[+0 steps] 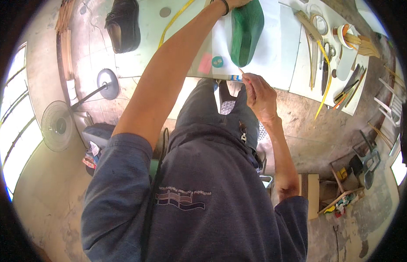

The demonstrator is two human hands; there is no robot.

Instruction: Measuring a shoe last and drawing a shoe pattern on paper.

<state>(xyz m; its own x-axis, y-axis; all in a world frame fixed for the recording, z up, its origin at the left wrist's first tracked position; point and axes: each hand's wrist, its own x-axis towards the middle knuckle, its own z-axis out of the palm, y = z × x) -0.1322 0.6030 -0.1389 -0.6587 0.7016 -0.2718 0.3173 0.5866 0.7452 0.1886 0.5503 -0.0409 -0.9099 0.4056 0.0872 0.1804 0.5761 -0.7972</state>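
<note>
A green shoe last (pixel 247 32) lies on white paper (pixel 270 48) on the table, its narrow end towards me. At the top edge of the view my left hand (pixel 236 2) grips the last's far end; most of its fingers are cut off. My right hand (pixel 261 94) is closed on a thin pencil-like stick (pixel 241 70), whose tip is close to the last's near end. Left of the last sit a small teal round roll (pixel 217 61) and a pink paper slip (pixel 205 63).
A dark shoe (pixel 123 26) and a yellow tape measure (pixel 173 21) lie at the left. On the right are scissors (pixel 328 51), another yellow tape (pixel 328 85), several tools and a white cup (pixel 346 36). A fan (pixel 57 125) stands beyond the table's left side.
</note>
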